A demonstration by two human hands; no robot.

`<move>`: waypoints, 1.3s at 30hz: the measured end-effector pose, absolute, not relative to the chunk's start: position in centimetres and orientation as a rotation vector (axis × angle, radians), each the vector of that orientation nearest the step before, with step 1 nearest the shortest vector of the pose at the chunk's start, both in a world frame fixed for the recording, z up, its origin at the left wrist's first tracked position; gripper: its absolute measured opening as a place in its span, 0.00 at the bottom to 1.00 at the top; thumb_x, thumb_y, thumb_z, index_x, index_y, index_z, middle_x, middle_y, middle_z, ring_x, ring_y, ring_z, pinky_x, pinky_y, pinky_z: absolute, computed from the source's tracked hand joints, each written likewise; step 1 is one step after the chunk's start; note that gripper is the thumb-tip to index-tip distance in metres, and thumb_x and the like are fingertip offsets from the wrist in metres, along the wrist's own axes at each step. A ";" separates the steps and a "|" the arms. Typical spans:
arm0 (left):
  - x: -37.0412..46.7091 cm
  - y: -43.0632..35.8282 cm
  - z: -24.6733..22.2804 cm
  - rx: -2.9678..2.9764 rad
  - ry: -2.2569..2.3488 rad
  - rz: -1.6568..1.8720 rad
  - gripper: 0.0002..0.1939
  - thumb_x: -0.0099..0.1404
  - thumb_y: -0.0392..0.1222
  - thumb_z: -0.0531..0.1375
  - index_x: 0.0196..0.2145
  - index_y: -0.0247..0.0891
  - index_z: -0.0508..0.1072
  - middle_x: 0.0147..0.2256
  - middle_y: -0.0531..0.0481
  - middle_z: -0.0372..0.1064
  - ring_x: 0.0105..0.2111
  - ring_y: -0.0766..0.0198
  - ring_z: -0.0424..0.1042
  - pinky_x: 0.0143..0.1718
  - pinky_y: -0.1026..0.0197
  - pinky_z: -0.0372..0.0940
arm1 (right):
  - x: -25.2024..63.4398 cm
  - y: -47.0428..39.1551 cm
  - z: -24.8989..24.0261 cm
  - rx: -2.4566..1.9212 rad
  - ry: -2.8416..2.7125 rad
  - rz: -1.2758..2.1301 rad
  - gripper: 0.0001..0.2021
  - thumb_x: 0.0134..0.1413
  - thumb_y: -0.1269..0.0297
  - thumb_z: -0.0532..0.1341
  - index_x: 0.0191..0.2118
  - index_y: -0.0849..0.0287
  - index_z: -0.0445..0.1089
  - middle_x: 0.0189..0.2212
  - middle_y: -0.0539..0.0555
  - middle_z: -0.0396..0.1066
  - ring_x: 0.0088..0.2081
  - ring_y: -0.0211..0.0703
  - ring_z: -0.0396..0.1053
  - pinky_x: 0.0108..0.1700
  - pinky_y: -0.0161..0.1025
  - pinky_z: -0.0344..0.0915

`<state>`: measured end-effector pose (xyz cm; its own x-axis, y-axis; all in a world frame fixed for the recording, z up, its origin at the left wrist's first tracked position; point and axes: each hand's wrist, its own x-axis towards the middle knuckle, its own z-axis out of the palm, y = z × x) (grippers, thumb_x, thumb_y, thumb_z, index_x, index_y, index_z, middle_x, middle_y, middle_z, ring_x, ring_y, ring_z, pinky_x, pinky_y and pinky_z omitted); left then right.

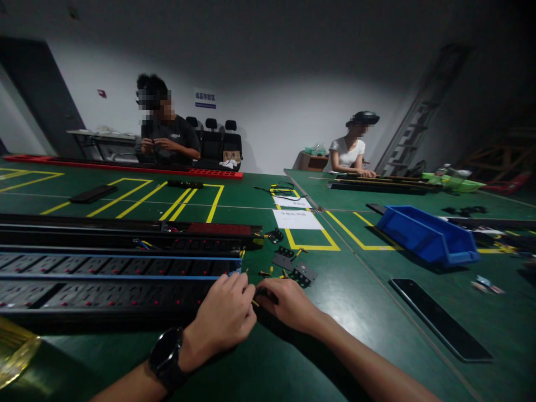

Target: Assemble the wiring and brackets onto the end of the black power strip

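Several long black socket strips [125,296] lie side by side on the green table, their right ends near my hands. My left hand [228,310], with a black watch on its wrist, is closed at the end of the nearest strips; its fingertips are partly hidden. Close beside it, my right hand [288,304] has its fingers curled around a small dark part at the strip end. A thin yellow piece [255,303] shows between the hands. Just beyond them lie black perforated brackets [304,273] and small yellow-and-black bits.
On the right are a blue bin [427,234] and a dark phone [439,318]. White paper sheets [297,219] lie ahead. Clear yellowish plastic [17,352] is at the lower left. Two people [167,134] work across the table, beside a red strip [221,173] and long dark strips.
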<state>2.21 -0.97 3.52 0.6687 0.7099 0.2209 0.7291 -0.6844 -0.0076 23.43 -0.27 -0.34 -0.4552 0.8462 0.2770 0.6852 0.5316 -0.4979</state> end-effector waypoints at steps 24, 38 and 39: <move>2.1 -1.0 3.4 -2.803 -1.208 -0.327 0.05 0.69 0.38 0.58 0.40 0.40 0.75 0.44 0.41 0.76 0.47 0.47 0.73 0.52 0.44 0.67 | 28.4 1.5 0.9 -1.521 -2.393 -0.151 0.07 0.63 0.72 0.64 0.40 0.54 0.79 0.39 0.56 0.79 0.43 0.54 0.68 0.44 0.47 0.59; 2.3 -1.2 3.2 -2.707 -1.293 -0.548 0.08 0.68 0.43 0.60 0.34 0.40 0.76 0.39 0.42 0.76 0.42 0.47 0.73 0.46 0.44 0.66 | 27.4 1.4 0.9 -1.277 -1.743 0.314 0.09 0.70 0.61 0.60 0.40 0.55 0.77 0.35 0.55 0.76 0.35 0.47 0.71 0.38 0.42 0.66; 2.3 -1.2 3.1 -2.685 -1.312 -0.575 0.09 0.69 0.44 0.60 0.34 0.40 0.77 0.39 0.42 0.76 0.42 0.47 0.73 0.45 0.44 0.65 | 27.1 1.3 1.1 -1.271 -1.692 0.400 0.10 0.69 0.58 0.61 0.41 0.56 0.77 0.34 0.55 0.77 0.33 0.46 0.70 0.35 0.41 0.66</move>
<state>2.31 -1.18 3.11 0.5578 0.7404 0.3750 0.7774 -0.6243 0.0762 27.10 1.27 1.06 -0.0100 0.8738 0.4862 0.5639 0.4065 -0.7189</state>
